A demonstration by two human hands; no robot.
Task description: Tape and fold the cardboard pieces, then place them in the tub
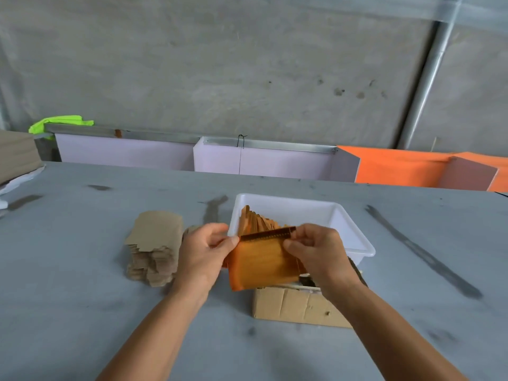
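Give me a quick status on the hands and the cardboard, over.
Left hand and right hand both pinch the orange piece. Piece held over white tub's near rim, not in yet. Nothing in the way.

A grey, smudged table (pixel 82 270) is backed by a stained concrete wall (pixel 220 64), with pale lilac panels (pixel 123 154) and orange panels (pixel 398 166) ranged along the far edge.

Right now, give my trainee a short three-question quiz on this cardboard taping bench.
1. True or false: the white tub is empty.
2. Which hands hold the orange cardboard piece? A) left only B) right only C) both
3. Fill in: the stack of flat brown cardboard blanks lies to the tub's ____.

Key: 1 false, folded pieces stand inside. 2 C, left hand and right hand. 3 left.
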